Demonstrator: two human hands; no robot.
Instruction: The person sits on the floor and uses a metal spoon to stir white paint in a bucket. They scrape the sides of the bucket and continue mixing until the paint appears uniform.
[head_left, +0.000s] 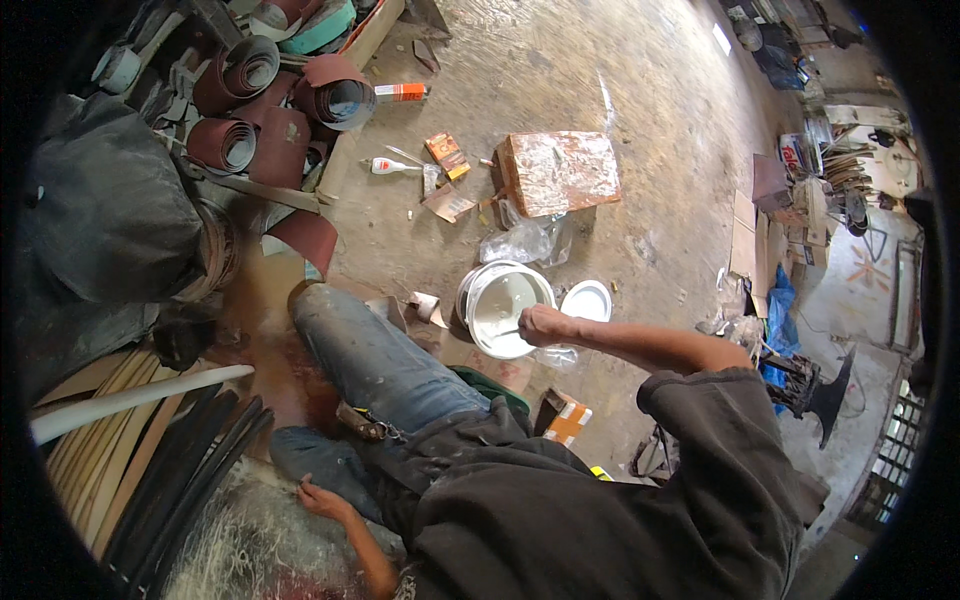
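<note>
The person sits on the workshop floor, one denim-clad leg (385, 365) stretched toward the far left. The right hand (543, 325) reaches out over a white bucket (503, 308) that stands on the floor just beyond the knee, near the middle of the scene. The fingers are curled into a fist around the top of a thin stick or tool handle (512, 333) that dips into the bucket; how much of it is below the surface cannot be told. The bucket holds a smooth, pale, creamy paste that looks even in colour, so the mixing seems well along, though nothing shows any of it applied to a workpiece yet. Its round white lid (586, 299) lies flat on the floor, touching or just beside the bucket's right rim.

The left hand (318, 497) rests low at the near left, fingers loosely spread and empty, on or just above a mat of pale fibrous shavings (245, 540), beside the other foot.

Counted: one bucket, one lid, one stirring stick. Farther off lies one paint-smeared board (558, 172), with one crumpled clear plastic bag (520, 242) between it and the bucket. To the board's left are one small orange carton (447, 153), one white squeeze bottle (392, 166) and one orange-and-white tube (402, 92). At the far left, at least four rolls of reddish-brown sandpaper (240, 72) are stacked together; more may be hidden. One white pipe (130, 398) lies at the near left across dark strips.
</note>
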